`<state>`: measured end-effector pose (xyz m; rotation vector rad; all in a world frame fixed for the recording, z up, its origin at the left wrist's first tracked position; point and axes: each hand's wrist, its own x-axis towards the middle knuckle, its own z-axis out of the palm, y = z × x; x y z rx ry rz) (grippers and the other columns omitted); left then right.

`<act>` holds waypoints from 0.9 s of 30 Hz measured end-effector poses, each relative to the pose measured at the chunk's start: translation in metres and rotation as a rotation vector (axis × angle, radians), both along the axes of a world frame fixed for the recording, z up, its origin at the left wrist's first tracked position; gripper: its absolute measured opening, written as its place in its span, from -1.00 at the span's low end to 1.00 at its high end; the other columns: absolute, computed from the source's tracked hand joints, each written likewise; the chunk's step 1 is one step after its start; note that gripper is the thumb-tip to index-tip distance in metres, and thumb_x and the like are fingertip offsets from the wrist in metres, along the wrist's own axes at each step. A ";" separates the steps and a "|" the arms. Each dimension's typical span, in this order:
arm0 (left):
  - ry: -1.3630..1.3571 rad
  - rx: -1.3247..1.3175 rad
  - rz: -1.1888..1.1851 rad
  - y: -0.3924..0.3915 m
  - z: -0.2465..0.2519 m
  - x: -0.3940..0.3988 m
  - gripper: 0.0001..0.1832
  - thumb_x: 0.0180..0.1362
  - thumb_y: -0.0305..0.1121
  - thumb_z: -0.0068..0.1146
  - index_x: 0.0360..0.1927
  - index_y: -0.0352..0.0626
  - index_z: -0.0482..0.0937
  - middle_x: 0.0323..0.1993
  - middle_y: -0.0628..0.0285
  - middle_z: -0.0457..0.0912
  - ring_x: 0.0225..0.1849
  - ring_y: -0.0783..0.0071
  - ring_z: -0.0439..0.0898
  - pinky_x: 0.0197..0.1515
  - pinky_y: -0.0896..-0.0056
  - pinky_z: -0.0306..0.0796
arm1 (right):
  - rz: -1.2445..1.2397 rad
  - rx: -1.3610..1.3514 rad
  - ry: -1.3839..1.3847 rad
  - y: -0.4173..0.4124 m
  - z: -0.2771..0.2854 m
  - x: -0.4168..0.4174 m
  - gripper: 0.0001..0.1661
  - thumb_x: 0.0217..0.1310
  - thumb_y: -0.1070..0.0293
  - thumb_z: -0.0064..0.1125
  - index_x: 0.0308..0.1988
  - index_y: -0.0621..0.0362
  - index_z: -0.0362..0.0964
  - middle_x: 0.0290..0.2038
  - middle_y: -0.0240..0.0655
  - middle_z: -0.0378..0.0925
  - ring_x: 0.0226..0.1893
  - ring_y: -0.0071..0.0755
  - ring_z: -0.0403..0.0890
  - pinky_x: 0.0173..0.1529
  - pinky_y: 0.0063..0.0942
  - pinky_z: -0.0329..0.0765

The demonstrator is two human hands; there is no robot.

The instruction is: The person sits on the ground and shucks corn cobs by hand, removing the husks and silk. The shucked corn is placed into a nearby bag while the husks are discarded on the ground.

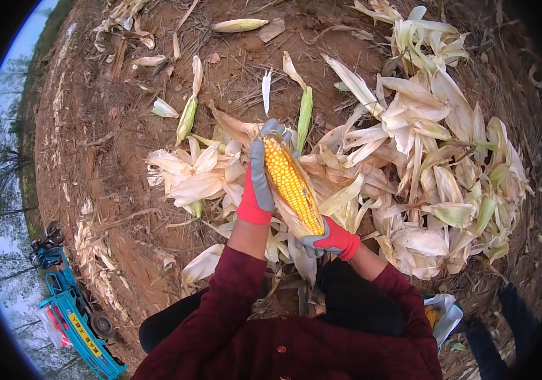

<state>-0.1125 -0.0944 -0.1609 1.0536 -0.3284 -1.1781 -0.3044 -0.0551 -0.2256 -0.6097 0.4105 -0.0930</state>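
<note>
Between my two gloved hands is an ear of yellow corn (290, 178), tilted, with its kernels bare along the upper face. Pale dry husk (284, 209) still wraps its sides. My left hand (262, 173), in a grey and red work glove, grips the upper end, fingers curled around behind it. At the lower end my right hand (325, 240), gloved alike, holds the ear near its base and the husk. A small dark patch marks the kernels partway down. Loose husks (199, 178) lie on the soil just left of the ear.
A large heap of husks (432, 190) covers the ground at right. Small husked pieces (187, 118) and a green-husked ear (305, 116) lie ahead. A white bag (444, 316) with corn stands at lower right beside another person's legs (484, 344). A blue motor tricycle (73, 318) stands far left.
</note>
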 end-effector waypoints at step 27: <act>0.162 -0.028 -0.561 0.064 -0.033 -0.016 -0.63 0.33 -0.12 -0.04 -0.23 -0.25 0.60 -0.33 0.21 0.61 -0.17 0.50 0.54 -0.10 0.51 0.37 | -1.003 -0.274 0.282 -0.059 -0.001 0.015 -0.46 0.17 0.24 0.26 0.08 0.23 0.32 -0.15 -0.36 0.53 -0.15 -0.52 0.56 -0.01 -0.49 0.49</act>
